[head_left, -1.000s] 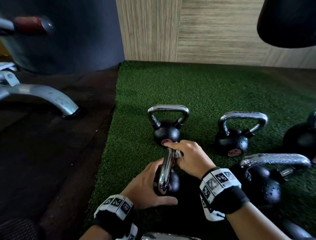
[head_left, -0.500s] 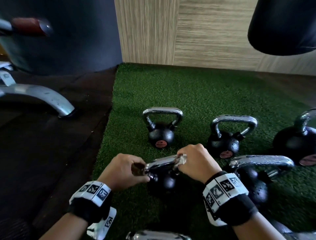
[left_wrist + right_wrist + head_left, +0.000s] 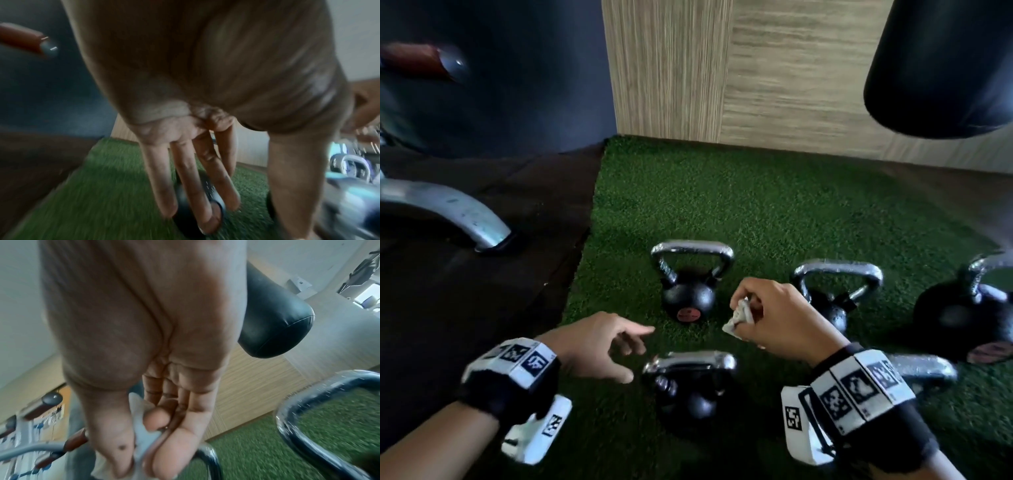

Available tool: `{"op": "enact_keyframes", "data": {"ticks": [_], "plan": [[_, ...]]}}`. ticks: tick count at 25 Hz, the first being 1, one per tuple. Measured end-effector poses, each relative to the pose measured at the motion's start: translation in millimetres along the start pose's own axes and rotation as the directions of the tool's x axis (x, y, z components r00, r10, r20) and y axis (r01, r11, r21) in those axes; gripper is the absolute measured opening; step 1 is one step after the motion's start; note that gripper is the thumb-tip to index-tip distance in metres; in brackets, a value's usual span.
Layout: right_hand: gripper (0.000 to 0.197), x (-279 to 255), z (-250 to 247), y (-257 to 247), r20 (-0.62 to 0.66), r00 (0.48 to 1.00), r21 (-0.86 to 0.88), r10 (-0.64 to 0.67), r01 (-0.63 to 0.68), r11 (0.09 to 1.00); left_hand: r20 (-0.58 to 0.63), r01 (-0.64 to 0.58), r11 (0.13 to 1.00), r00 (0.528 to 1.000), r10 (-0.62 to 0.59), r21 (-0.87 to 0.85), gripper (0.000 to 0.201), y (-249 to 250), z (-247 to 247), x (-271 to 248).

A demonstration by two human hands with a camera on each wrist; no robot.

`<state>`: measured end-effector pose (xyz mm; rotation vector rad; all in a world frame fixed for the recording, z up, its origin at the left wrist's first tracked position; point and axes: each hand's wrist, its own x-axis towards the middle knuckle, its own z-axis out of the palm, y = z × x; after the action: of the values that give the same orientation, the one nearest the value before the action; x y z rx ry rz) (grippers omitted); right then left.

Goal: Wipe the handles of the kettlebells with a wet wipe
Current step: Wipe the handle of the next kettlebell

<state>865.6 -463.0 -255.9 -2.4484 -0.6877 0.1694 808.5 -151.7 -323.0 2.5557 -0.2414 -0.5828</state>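
Note:
Several black kettlebells with chrome handles stand on the green turf (image 3: pixel 774 205). The nearest kettlebell (image 3: pixel 690 394) stands upright between my wrists, its handle (image 3: pixel 690 361) free. My left hand (image 3: pixel 619 346) hovers just left of that handle, fingers loose and holding nothing; in the left wrist view its fingers (image 3: pixel 185 178) hang straight over a kettlebell (image 3: pixel 183 216). My right hand (image 3: pixel 760 315) is raised above the turf and pinches a crumpled white wet wipe (image 3: pixel 739 317) between thumb and fingers (image 3: pixel 160 420). It sits between the far left kettlebell (image 3: pixel 688 294) and the one to its right (image 3: pixel 832 308).
A black punching bag (image 3: pixel 941 68) hangs at the upper right. A grey metal machine leg (image 3: pixel 448 212) rests on the dark floor left of the turf. More kettlebells stand at the right (image 3: pixel 959 315) and behind my right wrist (image 3: pixel 924 368). A wood-panel wall (image 3: pixel 756 68) closes the back.
Both hands have let go of the nearest kettlebell's handle. The right hand has lifted away and forward with the wipe, and the left hand has opened and drawn back to the left.

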Motion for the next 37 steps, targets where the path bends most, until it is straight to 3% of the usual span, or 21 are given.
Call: {"op": "enact_keyframes", "data": {"ticks": [5,9,11,15,19,22,25,37], "plan": [[0.018,62,-60,5,-0.191,0.980,0.025,-0.057,0.063,0.998,-0.004,-0.008,0.995,1.000,0.008,0.102,0.055,51,-74,66],[0.025,96,-83,1,-0.155,0.988,0.089,0.006,0.008,0.996,0.073,0.088,0.986,0.992,-0.099,0.138,0.052,81,-99,97],[0.032,111,-88,-1,-0.154,0.987,0.123,0.040,-0.021,0.992,0.122,0.108,0.962,0.982,-0.142,0.249,0.055,84,-101,106],[0.024,149,-77,-2,-0.145,0.988,0.104,0.055,-0.040,0.994,0.097,0.078,0.930,0.988,-0.120,0.359,0.069,68,-81,132],[0.020,172,-48,1,-0.090,0.996,0.017,-0.028,0.030,0.999,-0.078,0.001,0.958,0.997,0.022,0.287,0.085,47,-41,158],[0.023,182,-28,8,-0.152,0.986,-0.035,-0.061,0.057,0.998,-0.275,-0.088,0.957,0.947,0.166,0.276,0.090,27,-13,181],[0.028,188,-13,10,-0.130,0.986,-0.079,-0.106,0.097,0.992,-0.366,-0.099,0.925,0.899,0.241,0.366,0.095,16,12,206],[0.023,190,24,8,-0.097,0.989,-0.235,-0.115,0.090,0.968,-0.426,0.047,0.860,0.881,0.203,0.508,0.096,9,52,226]]}}
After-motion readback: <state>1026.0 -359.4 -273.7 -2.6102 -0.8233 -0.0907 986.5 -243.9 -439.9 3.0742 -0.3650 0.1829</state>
